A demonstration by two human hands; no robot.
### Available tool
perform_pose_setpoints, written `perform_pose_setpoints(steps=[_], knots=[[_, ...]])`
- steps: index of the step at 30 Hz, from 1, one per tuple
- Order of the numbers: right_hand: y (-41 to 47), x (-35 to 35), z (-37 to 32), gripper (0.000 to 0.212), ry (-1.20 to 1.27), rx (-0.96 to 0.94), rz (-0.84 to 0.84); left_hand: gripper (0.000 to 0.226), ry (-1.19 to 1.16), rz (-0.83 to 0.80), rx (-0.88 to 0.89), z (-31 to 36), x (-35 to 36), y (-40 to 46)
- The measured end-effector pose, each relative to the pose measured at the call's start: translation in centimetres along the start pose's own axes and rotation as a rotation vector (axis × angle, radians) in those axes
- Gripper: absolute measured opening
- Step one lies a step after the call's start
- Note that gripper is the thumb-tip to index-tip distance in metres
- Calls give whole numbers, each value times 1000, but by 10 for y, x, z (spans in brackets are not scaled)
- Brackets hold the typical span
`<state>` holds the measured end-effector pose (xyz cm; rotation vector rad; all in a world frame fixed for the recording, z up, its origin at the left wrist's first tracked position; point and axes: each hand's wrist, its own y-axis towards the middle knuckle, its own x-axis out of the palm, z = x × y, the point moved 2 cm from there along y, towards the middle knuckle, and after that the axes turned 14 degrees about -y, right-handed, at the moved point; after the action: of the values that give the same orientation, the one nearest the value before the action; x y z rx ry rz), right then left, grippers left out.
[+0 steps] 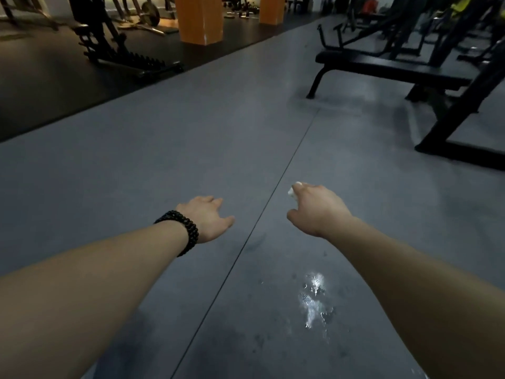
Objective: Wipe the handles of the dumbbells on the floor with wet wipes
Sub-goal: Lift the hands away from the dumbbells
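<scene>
a: nearest on the grey floor [191,149] is a shiny wet patch [314,299], then both arms reach out over the seam [273,181].

b: and the hands?

a: the left hand [206,217], a bead bracelet [181,228] at its wrist, holds nothing, fingers loose. the right hand [318,209] curls round a crumpled wet wipe [291,191].

b: the dumbbells?

a: none near the hands; small weights far off between the orange pillars [199,17] are too blurred to name. the bench [382,69] stands right.

b: then the person should find a handle first, keep the wipe bunched, steady the dumbbell with the free hand.
</scene>
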<state>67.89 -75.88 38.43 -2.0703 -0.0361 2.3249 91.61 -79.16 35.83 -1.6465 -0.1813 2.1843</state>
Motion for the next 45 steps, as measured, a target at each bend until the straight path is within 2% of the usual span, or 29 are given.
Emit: perform_pose_setpoints(steps=[7, 16, 20, 23, 31, 40, 45], knots=[[30, -122, 16, 43, 53, -72, -66, 70, 26, -53, -90, 34, -125, -37], [26, -325, -6, 51, 54, -222, -205, 72, -66, -108, -256, 54, -312, -149], [12, -390, -27, 51, 85, -266, -255, 72, -125, -109, -313, 48, -362, -199], [3, -413, -50, 52, 102, -291, -299, 71, -147, -110, -358, 33, -381, -227], [-14, -413, -175, 58, 113, -458, -368, 71, -229, -87, -481, -51, -381, -290], [-76, -330, -359, 68, 117, -720, -595, 71, -260, -66, -626, -165, -339, -369], [-103, -274, -426, 67, 99, -741, -658, 72, -322, -65, -674, -224, -306, -399]])
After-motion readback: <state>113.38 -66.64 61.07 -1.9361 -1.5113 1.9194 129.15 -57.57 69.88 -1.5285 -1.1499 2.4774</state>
